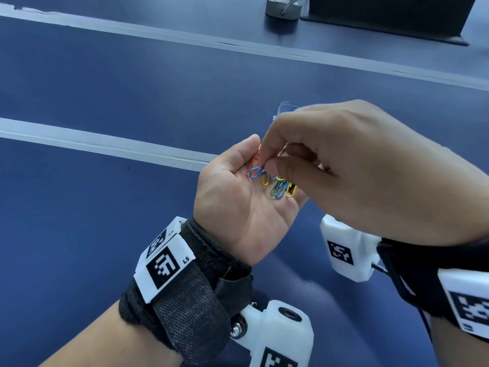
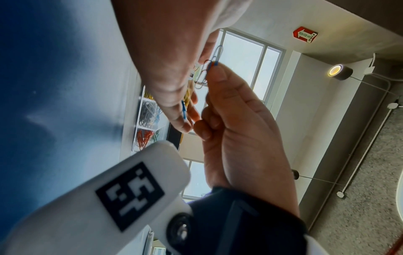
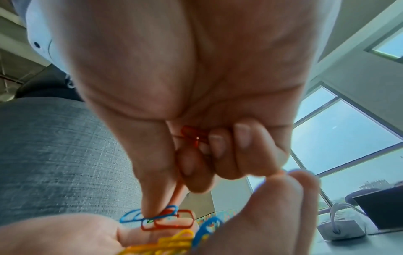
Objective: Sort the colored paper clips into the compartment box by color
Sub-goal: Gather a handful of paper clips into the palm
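My left hand (image 1: 238, 197) lies palm up and cupped, with several paper clips (image 1: 277, 188) in it: blue, red, yellow and green. From above, my right hand (image 1: 264, 165) pinches with thumb and forefinger where a blue clip (image 3: 133, 215) and a red clip (image 3: 174, 219) overlap. Its other fingers curl over more red clips (image 3: 191, 133) tucked in the palm. The clear compartment box (image 2: 148, 120) stands on the table beyond the hands, with clips lying in its compartments. In the head view only a corner of the box (image 1: 285, 107) shows behind my right hand.
The table (image 1: 105, 88) is dark blue with two white tape strips (image 1: 105, 144) across it. At the far right stand a grey object (image 1: 281, 7) and a dark stand (image 1: 383, 19). White camera units (image 1: 344, 247) hang under both wrists.
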Tool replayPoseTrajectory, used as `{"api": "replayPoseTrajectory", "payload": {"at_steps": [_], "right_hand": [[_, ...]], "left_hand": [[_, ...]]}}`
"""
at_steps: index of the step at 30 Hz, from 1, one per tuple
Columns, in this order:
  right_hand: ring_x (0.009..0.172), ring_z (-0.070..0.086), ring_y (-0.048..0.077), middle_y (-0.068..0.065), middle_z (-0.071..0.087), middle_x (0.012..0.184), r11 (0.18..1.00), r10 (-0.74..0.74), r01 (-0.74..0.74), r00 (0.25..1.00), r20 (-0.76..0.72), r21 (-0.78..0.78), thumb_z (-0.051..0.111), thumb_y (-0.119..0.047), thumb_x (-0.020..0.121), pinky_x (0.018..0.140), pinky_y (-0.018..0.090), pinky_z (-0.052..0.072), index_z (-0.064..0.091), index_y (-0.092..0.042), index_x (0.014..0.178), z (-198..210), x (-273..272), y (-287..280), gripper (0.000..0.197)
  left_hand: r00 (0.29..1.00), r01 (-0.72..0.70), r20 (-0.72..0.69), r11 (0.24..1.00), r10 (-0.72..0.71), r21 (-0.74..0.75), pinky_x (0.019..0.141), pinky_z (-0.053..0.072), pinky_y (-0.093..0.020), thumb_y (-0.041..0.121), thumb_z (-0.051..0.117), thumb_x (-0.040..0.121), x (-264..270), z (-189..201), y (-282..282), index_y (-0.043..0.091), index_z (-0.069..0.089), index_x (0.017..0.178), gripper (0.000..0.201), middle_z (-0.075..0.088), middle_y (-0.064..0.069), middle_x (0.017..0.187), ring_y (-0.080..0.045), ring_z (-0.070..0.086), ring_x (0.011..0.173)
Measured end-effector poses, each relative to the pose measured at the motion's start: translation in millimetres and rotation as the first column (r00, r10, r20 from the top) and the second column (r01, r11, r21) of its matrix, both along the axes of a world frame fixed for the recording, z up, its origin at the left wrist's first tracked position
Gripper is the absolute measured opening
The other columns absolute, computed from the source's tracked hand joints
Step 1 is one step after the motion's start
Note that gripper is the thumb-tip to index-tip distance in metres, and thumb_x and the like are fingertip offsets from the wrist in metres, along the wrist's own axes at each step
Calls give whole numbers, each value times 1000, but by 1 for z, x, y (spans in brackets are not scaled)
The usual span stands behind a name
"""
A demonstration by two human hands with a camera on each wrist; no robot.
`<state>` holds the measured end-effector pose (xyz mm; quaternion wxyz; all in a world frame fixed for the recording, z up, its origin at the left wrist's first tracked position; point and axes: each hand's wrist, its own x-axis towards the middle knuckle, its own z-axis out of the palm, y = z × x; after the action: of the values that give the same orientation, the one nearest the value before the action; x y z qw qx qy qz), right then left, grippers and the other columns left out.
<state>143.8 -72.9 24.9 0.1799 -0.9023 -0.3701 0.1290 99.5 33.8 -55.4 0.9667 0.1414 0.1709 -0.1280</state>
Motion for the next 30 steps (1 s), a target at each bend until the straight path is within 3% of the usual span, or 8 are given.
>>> {"api": "replayPoseTrajectory", "payload": {"at_steps": [4,8,11,14,18,24,28,30], "right_hand": [[64,46,1,-10,55,79,997,-42,43,999,-19,64,60,-26,83,61,16,37,71,-30,86,3,2,2,12],[58,47,-2,-15,64,73,989,-85,84,996,-3,122,54,-25,78,61,10,38,72,-32,87,3,2,2,22],[53,47,-5,-21,57,65,981,-113,110,994,10,160,55,-22,78,65,0,35,73,-31,88,4,3,-1,22],[58,50,3,-14,63,72,994,-96,95,995,18,56,59,-27,79,64,7,38,74,-33,88,7,5,-4,18],[85,58,15,-7,65,93,992,-58,58,998,2,-110,62,-27,81,77,33,50,72,-36,93,7,-1,-2,17],[82,43,15,-9,46,75,979,-93,97,995,33,-176,65,-34,81,74,30,44,67,-38,105,9,4,-1,24],[80,43,15,-9,45,76,982,-63,71,997,51,-175,63,-33,82,71,28,40,68,-35,100,5,5,-2,18],[77,41,14,-12,39,70,987,-59,68,996,62,-144,61,-32,83,70,27,36,67,-32,95,4,4,-3,13]], "left_hand": [[995,-5,97,999,9,-40,68,55,-27,23,26,97,0,0,-1,5,57,81,40,65,-7,70,-19,64,68],[996,-9,84,1000,9,-3,71,55,-29,20,31,91,0,4,-3,7,63,74,40,65,-6,76,-18,63,74],[996,-31,89,999,33,-32,75,55,-33,21,34,89,1,3,-4,6,68,75,40,68,-8,79,-20,65,75],[995,4,98,998,2,-67,76,55,-34,23,31,92,0,0,-1,1,69,83,45,69,-12,83,-22,67,76],[998,33,57,997,-30,-67,71,53,-29,24,32,91,-1,0,1,-1,68,83,45,65,-12,79,-20,63,68],[997,53,65,994,-47,-99,78,49,-34,22,29,93,-2,3,-1,-7,62,89,44,63,-17,82,-23,56,71],[999,48,22,992,-46,-120,73,49,-30,22,28,93,-2,1,-1,-4,63,80,45,58,-10,75,-18,47,68],[998,43,56,985,-34,-168,80,47,-36,20,24,95,-2,-2,0,-9,62,91,48,61,-17,84,-24,56,75]]}}
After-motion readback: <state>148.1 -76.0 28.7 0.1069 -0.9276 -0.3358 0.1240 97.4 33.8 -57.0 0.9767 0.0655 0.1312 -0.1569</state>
